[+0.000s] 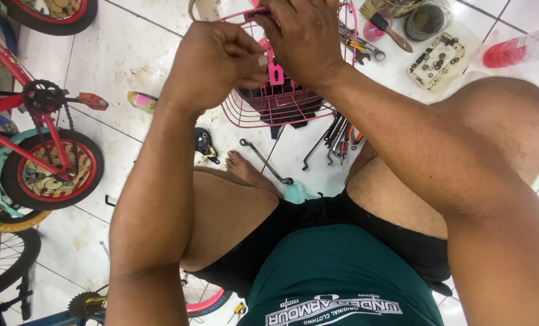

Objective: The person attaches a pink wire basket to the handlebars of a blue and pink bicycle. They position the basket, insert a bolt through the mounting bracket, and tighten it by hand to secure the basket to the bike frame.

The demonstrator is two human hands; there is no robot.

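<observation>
Fingers of both your hands are curled shut around 1 pink bracket strap [275, 71], a flat slotted strip that hangs down the near side of 1 pink wire basket [281, 102]. Your left hand [218, 60] pinches the strap from the side, thumb and fingertips pressed tight against it. Your right hand [302, 37] closes over the basket's top rim from above, and a short pink piece shows at its fingertips; I cannot tell whether that piece belongs to the strap or to the rim. The basket is lifted above the white tiled floor [130, 54], over your bare knees, with something dark lying inside it.

Below the basket, 1 bundle of wrenches and screwdrivers [339, 137] lies fanned on the floor, and 1 long bent wrench [263, 162] lies near your 1 visible bare foot [245, 168]. 1 small black part [204, 143] sits just left of that wrench. Farther back lie 1 paintbrush [387, 27], 1 clear tray of small nuts and bolts [441, 60] and 1 clear bottle with red liquid [517, 48]. On your left stands 1 red child's bicycle [46, 151], its chainring and 1 orange pedal [91, 101] facing you.
</observation>
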